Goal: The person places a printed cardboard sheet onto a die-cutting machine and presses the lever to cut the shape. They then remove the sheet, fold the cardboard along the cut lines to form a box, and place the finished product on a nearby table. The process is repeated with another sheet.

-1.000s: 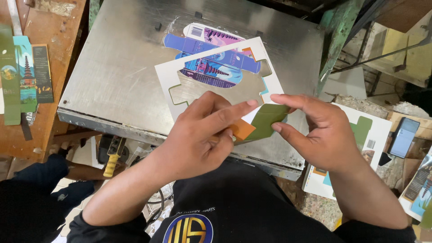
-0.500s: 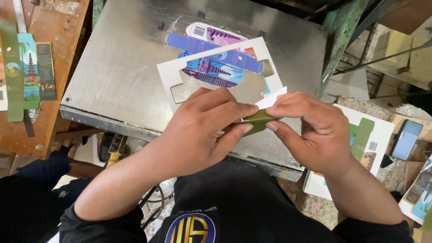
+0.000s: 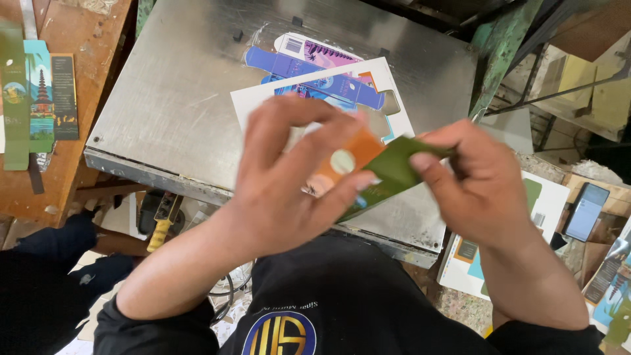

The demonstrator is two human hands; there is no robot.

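While both hands hover just above the near edge of the metal surface (image 3: pixel 171 98), they hold one small printed card blank between them. The left hand (image 3: pixel 296 184) pinches the orange end of the blank (image 3: pixel 368 167), its fingers (image 3: pixel 342 194) closed over the card with the thumb behind. The right hand (image 3: pixel 473 177) grips the green end, fingers curled tight on it. A second ago the piece lay flatter and lower between the hands; half a second ago it was nearly hidden in a close pinch. Now it is raised, opened out longer and tilted toward the camera, so the fold seems to be getting worked rather than finished.

Beyond the hands, a white die-cut sheet (image 3: pixel 263 102) lies on the surface, with a blue and purple blank (image 3: pixel 309 66) lying on it, unmoved. On the wooden bench at far left sits a green printed strip (image 3: pixel 33 98). To the right, lower down, more printed sheets (image 3: pixel 545 197) rest beside a phone (image 3: pixel 587 212).
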